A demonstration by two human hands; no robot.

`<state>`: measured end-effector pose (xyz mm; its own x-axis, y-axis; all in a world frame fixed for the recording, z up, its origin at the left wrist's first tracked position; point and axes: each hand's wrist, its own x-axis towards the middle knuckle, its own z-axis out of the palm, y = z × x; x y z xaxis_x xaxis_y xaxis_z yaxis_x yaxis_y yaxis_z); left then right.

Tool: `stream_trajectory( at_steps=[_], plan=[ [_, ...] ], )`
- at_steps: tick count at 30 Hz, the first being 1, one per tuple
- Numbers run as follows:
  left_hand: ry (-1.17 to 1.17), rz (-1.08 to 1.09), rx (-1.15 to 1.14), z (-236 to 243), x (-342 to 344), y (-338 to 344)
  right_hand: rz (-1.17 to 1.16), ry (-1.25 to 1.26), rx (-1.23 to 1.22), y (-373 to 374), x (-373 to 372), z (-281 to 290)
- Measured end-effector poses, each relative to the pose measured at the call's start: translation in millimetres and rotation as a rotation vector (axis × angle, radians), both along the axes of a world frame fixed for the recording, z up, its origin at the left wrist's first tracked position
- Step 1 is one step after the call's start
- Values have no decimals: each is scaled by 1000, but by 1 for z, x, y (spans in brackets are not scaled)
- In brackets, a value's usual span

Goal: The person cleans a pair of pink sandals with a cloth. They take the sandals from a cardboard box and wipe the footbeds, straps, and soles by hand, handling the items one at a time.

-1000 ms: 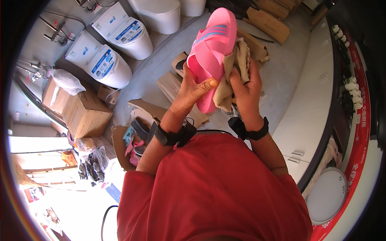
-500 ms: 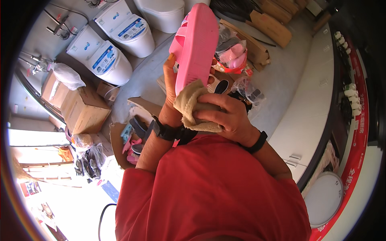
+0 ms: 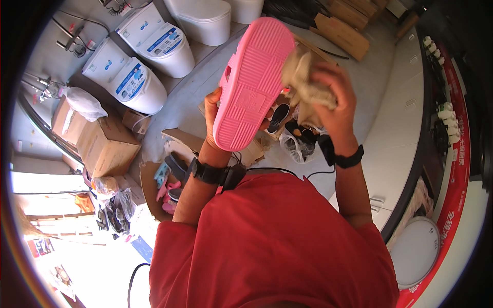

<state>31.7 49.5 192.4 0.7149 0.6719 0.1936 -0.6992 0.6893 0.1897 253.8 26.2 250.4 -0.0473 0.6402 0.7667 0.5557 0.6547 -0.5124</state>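
A pink slide sandal [image 3: 252, 87] is held up in front of me, its ribbed sole facing me. My left hand [image 3: 213, 119] grips it near its lower end, thumb on the left edge and fingertips showing at the right edge. A tan cloth [image 3: 303, 82] is bunched in my right hand [image 3: 336, 97], its fingers curled round it. The cloth is at the sandal's upper right edge; whether it touches the sole I cannot tell. My right hand is slightly blurred.
An open cardboard box [image 3: 150, 186] of slippers stands at the lower left. Past my hands lie a dark shoe [image 3: 279, 117] and a clear plastic bag [image 3: 298, 148] on the floor. White toilets [image 3: 136, 84] line the far left; white cabinets [image 3: 382, 149] run along the right.
The sandal has turned so its sole faces me and has come a little lower. My right hand has moved with the cloth from the sandal's lower end up to its upper right edge.
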Motion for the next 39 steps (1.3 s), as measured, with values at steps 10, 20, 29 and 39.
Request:
stream_trajectory(
  at_steps=[10, 20, 29, 39],
  plan=[
    [422, 199, -34, 20, 9, -11, -104, 21, 175, 25, -7, 23],
    [535, 299, 131, 14, 8, -5, -99, -167, 207, 14, -35, 35],
    [382, 295, 36, 28, -4, 15, 483, -373, -29, -40, -59, -4],
    [181, 145, 43, 31, 7, -3, -74, 63, 15, 15, 7, 11]
  ],
)
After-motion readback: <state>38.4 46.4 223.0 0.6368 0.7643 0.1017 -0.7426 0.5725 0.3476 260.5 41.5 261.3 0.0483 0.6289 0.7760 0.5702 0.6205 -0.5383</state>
